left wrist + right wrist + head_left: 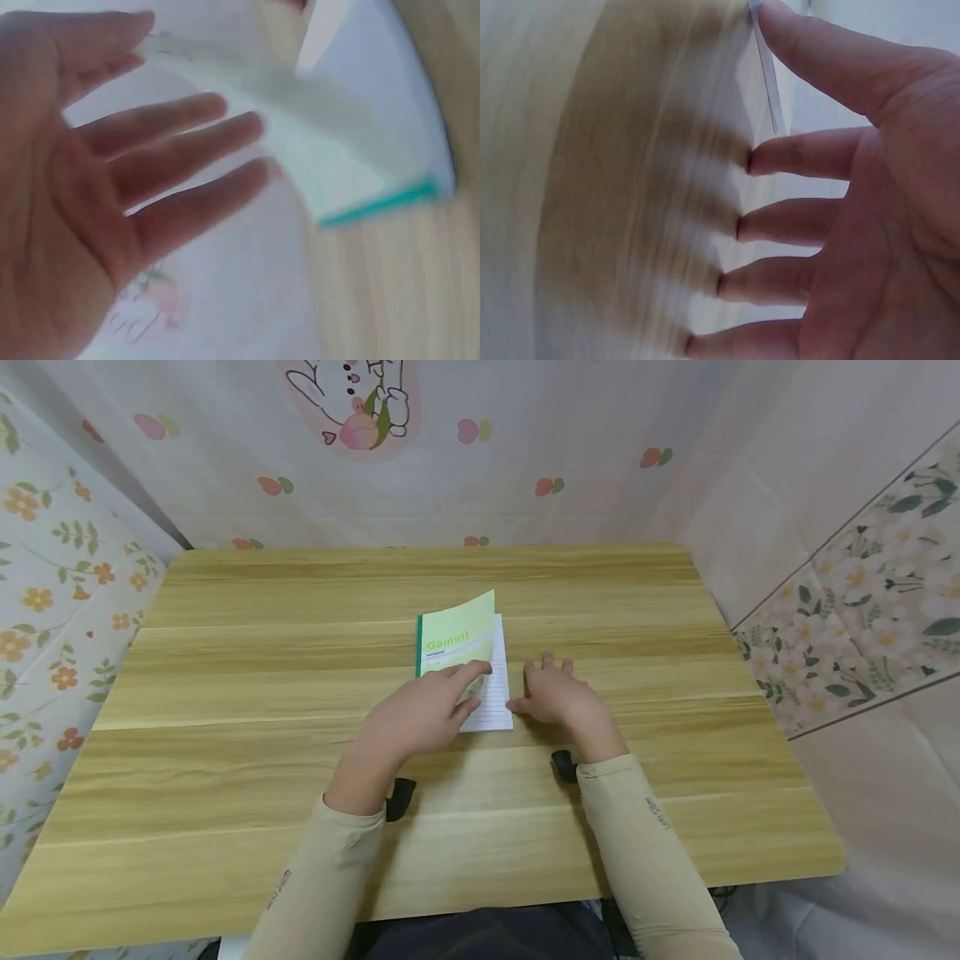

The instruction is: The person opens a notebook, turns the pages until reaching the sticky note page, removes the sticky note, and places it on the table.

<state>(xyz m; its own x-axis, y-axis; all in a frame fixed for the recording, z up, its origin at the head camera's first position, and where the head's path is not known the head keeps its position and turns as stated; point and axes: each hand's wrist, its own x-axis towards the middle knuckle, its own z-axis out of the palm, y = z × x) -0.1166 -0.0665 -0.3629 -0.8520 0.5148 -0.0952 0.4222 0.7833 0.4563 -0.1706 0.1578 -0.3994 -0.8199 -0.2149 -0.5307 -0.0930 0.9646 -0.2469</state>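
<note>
A light-green notebook (450, 631) lies partly opened on the table, its dark-green spine on the left. Its front cover is lifted and curves up, showing a white lined page (497, 697) beneath. My left hand (416, 714) pinches the lower free corner of the cover between thumb and index finger. Seen in the left wrist view, the other fingers (202, 176) are spread straight beside the cover. My right hand (558, 693) rests to the right of the notebook, its fingertips on the tabletop. The right thumb (817, 56) is at the notebook's right edge.
The wood-grain table (247, 760) extends around the notebook on all sides. A white curtain (510, 485) with a cartoon print hangs behind its far edge. Floral cloth (60, 610) hangs at the left. Black straps (400, 799) sit by both wrists.
</note>
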